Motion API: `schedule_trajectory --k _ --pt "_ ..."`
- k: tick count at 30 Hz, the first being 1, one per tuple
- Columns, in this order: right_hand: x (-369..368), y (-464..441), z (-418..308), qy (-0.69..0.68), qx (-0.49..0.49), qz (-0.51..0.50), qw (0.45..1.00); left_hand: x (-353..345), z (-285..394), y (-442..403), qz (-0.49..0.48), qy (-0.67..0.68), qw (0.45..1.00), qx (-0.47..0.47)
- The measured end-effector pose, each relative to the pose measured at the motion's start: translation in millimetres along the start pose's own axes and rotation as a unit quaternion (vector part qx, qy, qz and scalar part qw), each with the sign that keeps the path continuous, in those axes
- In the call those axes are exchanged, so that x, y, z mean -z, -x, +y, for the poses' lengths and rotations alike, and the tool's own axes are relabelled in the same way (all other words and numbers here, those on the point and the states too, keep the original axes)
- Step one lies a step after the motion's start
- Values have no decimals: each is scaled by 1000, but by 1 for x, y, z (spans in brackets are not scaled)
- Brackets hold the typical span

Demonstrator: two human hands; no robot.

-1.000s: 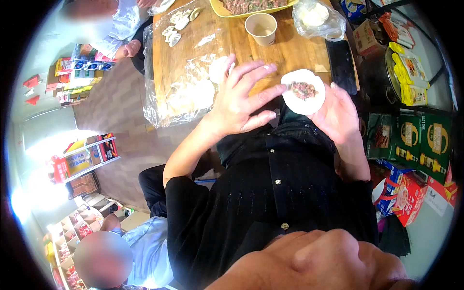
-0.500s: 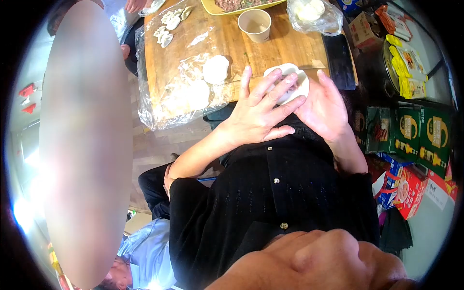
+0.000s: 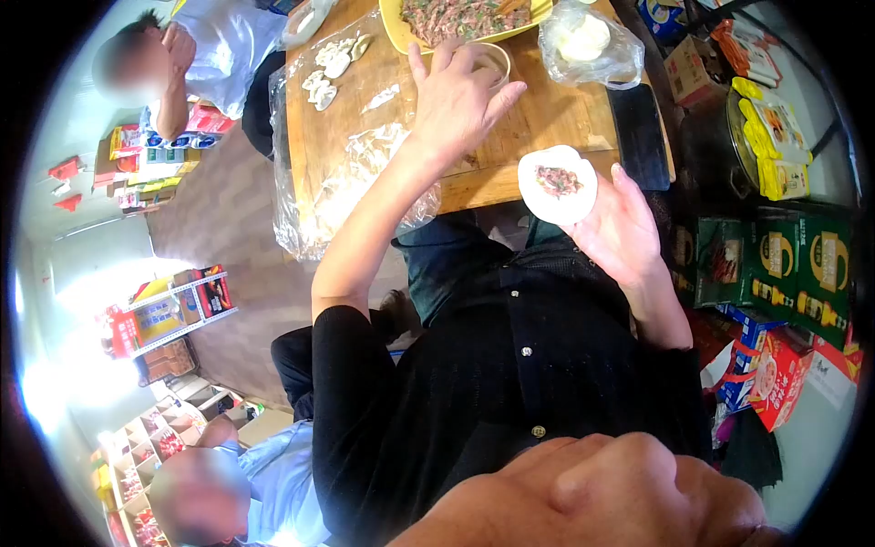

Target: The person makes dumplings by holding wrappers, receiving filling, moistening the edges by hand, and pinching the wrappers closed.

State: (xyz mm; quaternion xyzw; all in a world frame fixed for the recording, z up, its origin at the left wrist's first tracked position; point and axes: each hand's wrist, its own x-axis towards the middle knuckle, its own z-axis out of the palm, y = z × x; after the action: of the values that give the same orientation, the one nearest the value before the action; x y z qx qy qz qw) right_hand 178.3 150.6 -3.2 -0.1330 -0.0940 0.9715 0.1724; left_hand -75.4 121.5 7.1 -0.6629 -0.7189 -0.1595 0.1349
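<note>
My right hand (image 3: pixel 620 223), palm up, supports a round white dumpling wrapper (image 3: pixel 538 206) on its fingers. Pinkish minced filling (image 3: pixel 558 181) with green bits lies on the middle of the wrapper, which is flat and unfolded. Reaching forward over the table, my left hand (image 3: pixel 458 100) is palm down with fingers spread. It covers much of a paper cup (image 3: pixel 498 60), and whether a fingertip dips inside I cannot tell. Just beyond stands a yellow bowl (image 3: pixel 390 20) of meat filling.
Folded dumplings (image 3: pixel 335 60) sit at the wooden table's (image 3: pixel 547 114) far left. Plastic film (image 3: pixel 290 205) drapes over its left edge. A bag of white dough (image 3: pixel 585 38) and a dark flat object (image 3: pixel 638 128) lie right. Two people sit at the left; packages stand along the right.
My left hand has left the wrapper and moved forward to the cup. The filling on the wrapper now shows fully. The view has shifted slightly, revealing more of the bowl.
</note>
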Motion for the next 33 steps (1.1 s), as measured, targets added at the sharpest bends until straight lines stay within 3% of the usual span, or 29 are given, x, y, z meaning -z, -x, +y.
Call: schedule_trajectory --k 5,7,11,17,19,20,24,33 --pt "6 8 -7 26 24 -30 999 -16 -4 -12 -14 -64 997 -29" --pt "6 10 -9 48 27 -48 997 -10 1 -15 -70 -124 989 -35" --pt "7 15 -10 91 48 -56 993 -10 6 -13 -57 -142 986 -63" --pt "7 19 -11 110 48 -62 991 6 6 -8 26 -70 997 -29" --pt "8 19 -11 113 50 -65 990 25 15 -2 98 95 990 -46" --pt "10 18 -10 106 51 -62 991 36 23 4 58 210 975 -37" --pt "10 15 -7 99 44 -78 991 56 45 26 10 230 965 -123" --pt "-3 11 -4 39 18 -71 997 67 53 48 25 168 977 -126"
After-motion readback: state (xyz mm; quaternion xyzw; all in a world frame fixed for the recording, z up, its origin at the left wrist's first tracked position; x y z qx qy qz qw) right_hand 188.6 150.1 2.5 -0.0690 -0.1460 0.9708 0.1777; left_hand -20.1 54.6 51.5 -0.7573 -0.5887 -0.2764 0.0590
